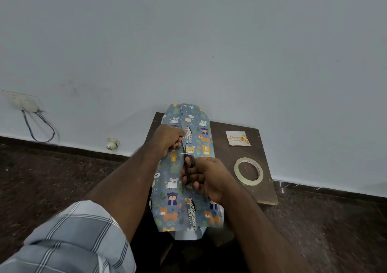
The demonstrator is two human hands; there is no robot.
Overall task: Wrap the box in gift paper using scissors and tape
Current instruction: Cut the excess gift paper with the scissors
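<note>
My left hand (167,139) pinches the paper (188,189) seam while my right hand (206,176) grips the scissors (189,168); I should cut straight, keeping it taut.

One head-worn view looks forward and steeply down, close above the table (266,168).

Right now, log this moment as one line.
left hand pinches animal-print gift paper | right hand grips black-handled scissors | tape roll idle

The gift paper (188,189) is grey-blue, printed with orange, white and yellow cartoon animals and green leaves. The scissors (189,169) have black handles. The surface (266,189) is dark brown, the tape roll (248,171) pale cream, the sleeve (73,237) grey-blue plaid with white lines.
</note>
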